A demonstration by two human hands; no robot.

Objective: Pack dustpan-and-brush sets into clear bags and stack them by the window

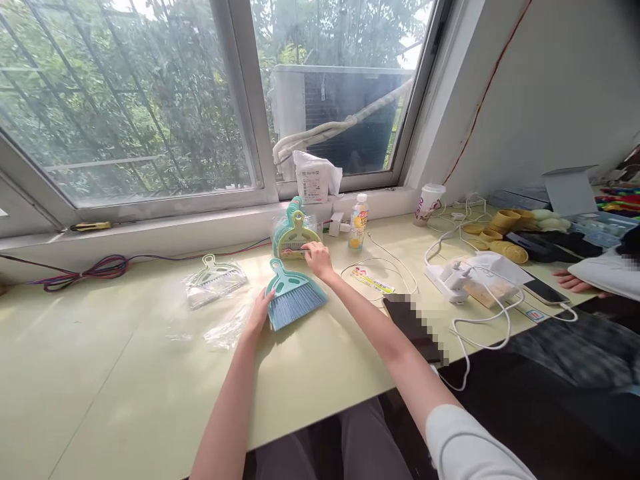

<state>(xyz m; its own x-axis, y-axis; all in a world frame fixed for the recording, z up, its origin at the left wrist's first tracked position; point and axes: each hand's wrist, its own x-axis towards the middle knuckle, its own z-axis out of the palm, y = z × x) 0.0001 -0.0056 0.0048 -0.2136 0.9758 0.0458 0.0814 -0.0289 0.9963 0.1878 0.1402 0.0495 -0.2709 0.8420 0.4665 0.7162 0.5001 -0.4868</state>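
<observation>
Surface (150, 387): pale yellow-green, fills the lower left and centre of the frame, runs back to the ledge. Window (150, 100): across the upper left and upper centre, foliage behind the glass.

Blue-green brush-and-dustpan set (297, 301): centre of frame. Ring handle points to the top of the frame, leaning a little left; bristles fan toward the bottom and lower right. Long axis slopes from handle at upper left to bristles at lower right. Cannot tell whether it lies flat or is partly raised.

Yellow-green set (305, 235): just above it in the frame, ring handle straight up, bristles below, long axis near upright. Turquoise sets (291, 215) show close behind.

Wrapped set (216, 285): left of centre, in clear plastic; handle toward the top, bristles toward the lower right.

Left hand (259, 311): centre, gripping the blue-green set by its left edge, thumb on top. Right hand (319, 260): just right of centre, fingers bent, at the right side of the yellow-green set; cannot tell if closed on it.

Bottle (359, 223): upright, right of the sets.
</observation>
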